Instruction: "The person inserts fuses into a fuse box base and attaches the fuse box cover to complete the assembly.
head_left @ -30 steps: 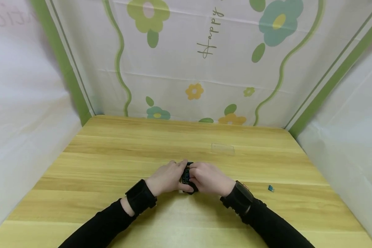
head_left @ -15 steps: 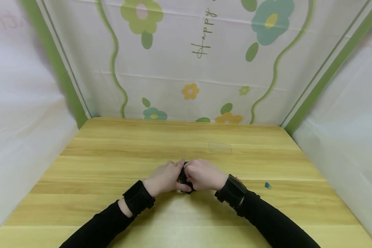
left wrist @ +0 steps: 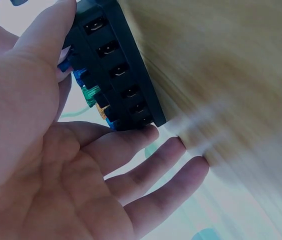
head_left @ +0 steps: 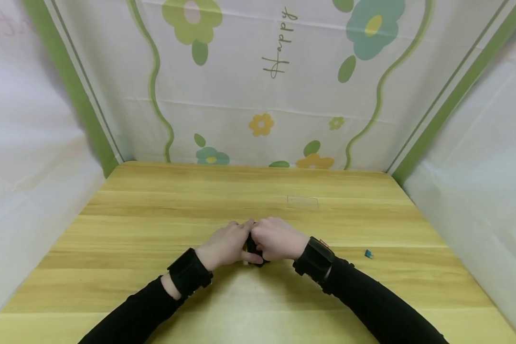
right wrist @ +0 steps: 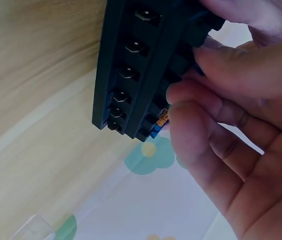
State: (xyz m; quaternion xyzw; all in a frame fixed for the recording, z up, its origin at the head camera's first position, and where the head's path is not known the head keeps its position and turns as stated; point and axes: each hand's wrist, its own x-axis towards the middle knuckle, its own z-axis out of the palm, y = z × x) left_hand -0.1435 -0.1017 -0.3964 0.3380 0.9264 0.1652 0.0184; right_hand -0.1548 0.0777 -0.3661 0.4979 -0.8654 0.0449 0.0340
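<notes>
A black fuse block (left wrist: 126,82) with a row of metal terminals along its side rests on the table between the two hands. Coloured blade fuses sit in its top, among them a green fuse (left wrist: 90,95) and an orange fuse (right wrist: 162,118). My left hand (head_left: 225,243) grips the block by its ends, thumb at the near end and index finger at the far end, other fingers extended. Over the block, my right hand (head_left: 279,239) pinches a small blue fuse (right wrist: 199,68) against the top, mostly hidden by the fingertips.
A loose blue fuse (head_left: 368,254) lies on the wooden table (head_left: 155,229) to the right. Behind the hands is a flat clear plastic cover (head_left: 302,202). A flower-printed cloth (head_left: 228,86) hangs behind the table's far edge, with white cloth at both sides.
The head view has shifted slightly. My right hand has moved a little closer over the block and covers more of it. The left hand keeps its hold.
</notes>
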